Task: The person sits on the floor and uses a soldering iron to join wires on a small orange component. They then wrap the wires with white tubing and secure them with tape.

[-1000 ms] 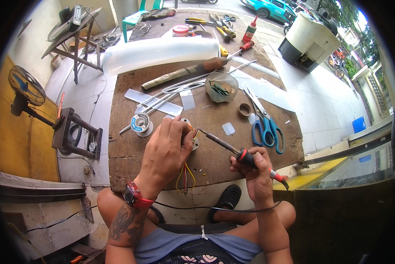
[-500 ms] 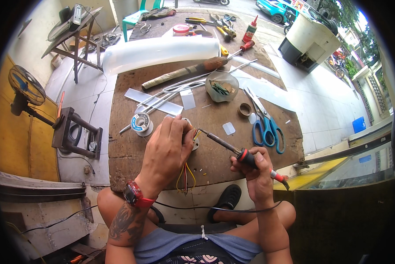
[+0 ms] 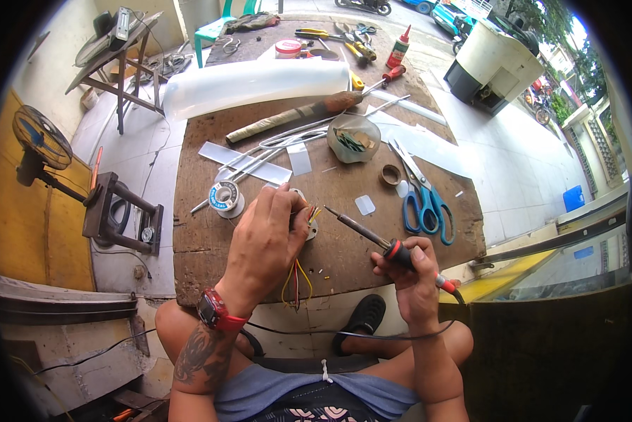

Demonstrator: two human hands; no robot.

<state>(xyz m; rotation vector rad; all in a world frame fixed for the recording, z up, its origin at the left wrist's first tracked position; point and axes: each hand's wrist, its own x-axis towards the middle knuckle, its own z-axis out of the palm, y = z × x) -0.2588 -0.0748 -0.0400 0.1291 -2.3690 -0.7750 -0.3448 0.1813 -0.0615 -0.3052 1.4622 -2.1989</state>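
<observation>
My left hand is closed around the coloured wires and part of a small pale component that it mostly hides, with yellow, red and dark wire loops dangling below. My right hand grips a soldering iron by its black and red handle; its tip is just right of the wires, apparently apart from them. A solder spool lies left of my left hand. Blue-handled scissors and a brown tape ring lie beyond my right hand.
The worn wooden table holds white rods, plastic pieces, a bowl, a long translucent roll, a screwdriver, a glue bottle and several pliers. A fan stands left; vehicles pass on the street behind.
The iron's tip has shifted a little to the right, away from the wires. My left hand is nearly unchanged. The turquoise vehicle on the street has moved right.
</observation>
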